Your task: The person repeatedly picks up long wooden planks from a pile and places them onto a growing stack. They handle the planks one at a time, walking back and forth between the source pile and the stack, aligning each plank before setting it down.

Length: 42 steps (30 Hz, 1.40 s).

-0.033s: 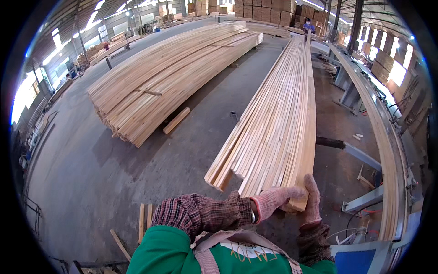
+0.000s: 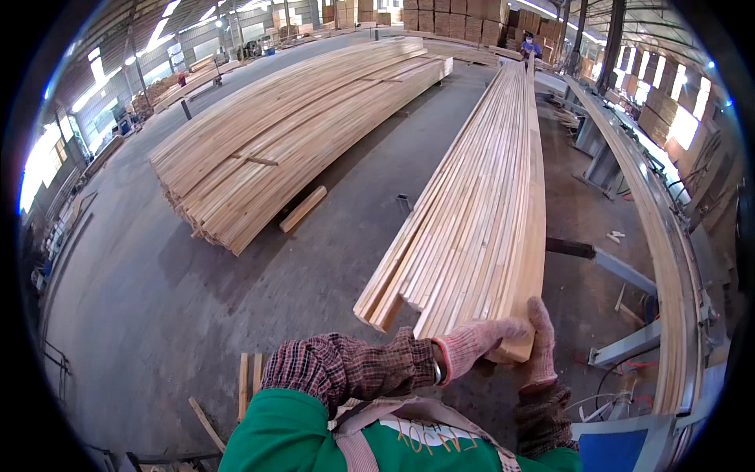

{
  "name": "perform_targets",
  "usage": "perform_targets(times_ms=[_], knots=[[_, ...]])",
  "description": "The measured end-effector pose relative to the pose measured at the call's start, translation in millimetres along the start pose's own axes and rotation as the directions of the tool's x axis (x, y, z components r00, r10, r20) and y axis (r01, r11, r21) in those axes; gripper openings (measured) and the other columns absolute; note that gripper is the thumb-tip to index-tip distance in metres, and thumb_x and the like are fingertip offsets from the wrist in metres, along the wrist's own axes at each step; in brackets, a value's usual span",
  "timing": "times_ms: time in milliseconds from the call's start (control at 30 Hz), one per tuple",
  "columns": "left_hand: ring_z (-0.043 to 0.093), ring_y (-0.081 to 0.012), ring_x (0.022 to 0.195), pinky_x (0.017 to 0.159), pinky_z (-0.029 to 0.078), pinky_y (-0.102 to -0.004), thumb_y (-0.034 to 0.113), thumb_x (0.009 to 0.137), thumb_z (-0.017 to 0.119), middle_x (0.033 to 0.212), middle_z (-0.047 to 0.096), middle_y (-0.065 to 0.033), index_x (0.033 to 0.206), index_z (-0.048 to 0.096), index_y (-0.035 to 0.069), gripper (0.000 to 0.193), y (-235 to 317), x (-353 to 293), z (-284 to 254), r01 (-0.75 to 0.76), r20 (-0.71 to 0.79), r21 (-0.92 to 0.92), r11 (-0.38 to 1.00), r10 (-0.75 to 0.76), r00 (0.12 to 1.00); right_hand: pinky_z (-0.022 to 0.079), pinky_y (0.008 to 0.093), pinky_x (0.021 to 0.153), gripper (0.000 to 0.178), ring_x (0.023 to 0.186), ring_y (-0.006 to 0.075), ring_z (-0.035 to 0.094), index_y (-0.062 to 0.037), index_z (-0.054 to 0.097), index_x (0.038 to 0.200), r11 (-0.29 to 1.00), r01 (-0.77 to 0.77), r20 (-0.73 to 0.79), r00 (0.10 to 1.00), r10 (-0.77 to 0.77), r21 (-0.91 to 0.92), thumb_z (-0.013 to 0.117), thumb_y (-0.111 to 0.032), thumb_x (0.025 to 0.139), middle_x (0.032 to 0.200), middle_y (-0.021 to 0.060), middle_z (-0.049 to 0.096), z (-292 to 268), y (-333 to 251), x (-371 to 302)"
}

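Note:
Both my hands wear pinkish knit gloves, with plaid sleeve covers on the forearms. My left hand (image 2: 476, 346) reaches across and grips the near end of a wide pale wooden board (image 2: 535, 236) on its left and upper side. My right hand (image 2: 539, 346) closes on the same end from the right, its thumb or a finger pointing up along the edge. The fingers under the board are hidden. Against the board's left side lies a layer of long narrow wooden strips (image 2: 472, 228), their near ends uneven. The board runs far back toward another person (image 2: 531, 49) at its other end.
A large stack of long timber (image 2: 291, 126) lies on the left, with a short wood block (image 2: 303, 209) beside it on the floor. To the right runs a metal-framed machine line (image 2: 629, 346) carrying long boards (image 2: 664, 259). Loose wood pieces (image 2: 245, 385) lie near my left elbow.

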<state>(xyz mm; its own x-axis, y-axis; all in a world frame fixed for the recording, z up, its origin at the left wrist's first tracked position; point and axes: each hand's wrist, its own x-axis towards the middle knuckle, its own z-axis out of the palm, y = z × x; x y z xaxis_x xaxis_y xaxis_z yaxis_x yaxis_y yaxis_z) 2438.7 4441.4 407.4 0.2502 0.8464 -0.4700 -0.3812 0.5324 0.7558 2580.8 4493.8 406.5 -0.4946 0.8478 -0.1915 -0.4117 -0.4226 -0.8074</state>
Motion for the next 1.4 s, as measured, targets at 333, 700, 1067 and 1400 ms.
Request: perform_targets(times_ms=[333,700,1067,1400], knots=[[0.046,-0.0142,0.055,0.050,0.038,-0.0291,0.059,0.087,0.064,0.075,0.058,-0.0037,0.097,0.063,0.012,0.048,99.8,-53.8,-207.8,-0.077,0.125,-0.024,0.997,0.080,0.989,0.058,0.0395,0.085,0.068,0.100,0.0250,0.068,-0.0042,0.057,0.130,0.988,0.087,-0.046,0.995,-0.094,-0.128,0.070,-0.056,0.088,0.113,0.0119,0.065,180.4,87.6,117.9],[0.062,-0.0249,0.083,0.070,0.050,-0.0366,0.055,0.083,0.066,0.100,0.068,-0.0134,0.121,0.068,0.013,0.057,141.9,-143.3,-528.5,-0.126,-0.317,0.025,0.992,0.128,0.940,0.054,0.0438,0.088,0.058,0.098,0.0278,0.065,-0.0038,0.057,0.124,0.992,-0.119,0.065,0.991,0.121,-0.029,0.069,-0.049,0.089,0.108,0.0117,0.064,401.1,309.9,289.7],[0.066,-0.0221,0.078,0.066,0.051,-0.0347,0.045,0.081,0.072,0.095,0.069,-0.0108,0.111,0.070,0.005,0.050,143.4,-218.6,-771.3,-0.046,-0.431,-0.079,0.996,0.008,0.902,0.051,0.0444,0.095,0.063,0.105,0.0276,0.061,-0.0015,0.051,0.132,0.889,-0.453,0.047,0.889,0.456,-0.060,0.073,-0.041,0.089,0.112,0.0110,0.058,560.2,478.5,401.7],[0.069,-0.0249,0.082,0.069,0.051,-0.0364,0.049,0.080,0.072,0.098,0.072,-0.0117,0.114,0.071,0.007,0.054,192.8,-297.6,-991.8,-0.125,-0.336,-0.100,0.987,0.085,0.938,0.053,0.0453,0.092,0.058,0.103,0.0294,0.063,-0.0014,0.051,0.130,0.888,-0.440,0.050,0.892,0.450,-0.134,0.068,-0.041,0.092,0.112,0.0136,0.061,739.9,599.8,491.4]])
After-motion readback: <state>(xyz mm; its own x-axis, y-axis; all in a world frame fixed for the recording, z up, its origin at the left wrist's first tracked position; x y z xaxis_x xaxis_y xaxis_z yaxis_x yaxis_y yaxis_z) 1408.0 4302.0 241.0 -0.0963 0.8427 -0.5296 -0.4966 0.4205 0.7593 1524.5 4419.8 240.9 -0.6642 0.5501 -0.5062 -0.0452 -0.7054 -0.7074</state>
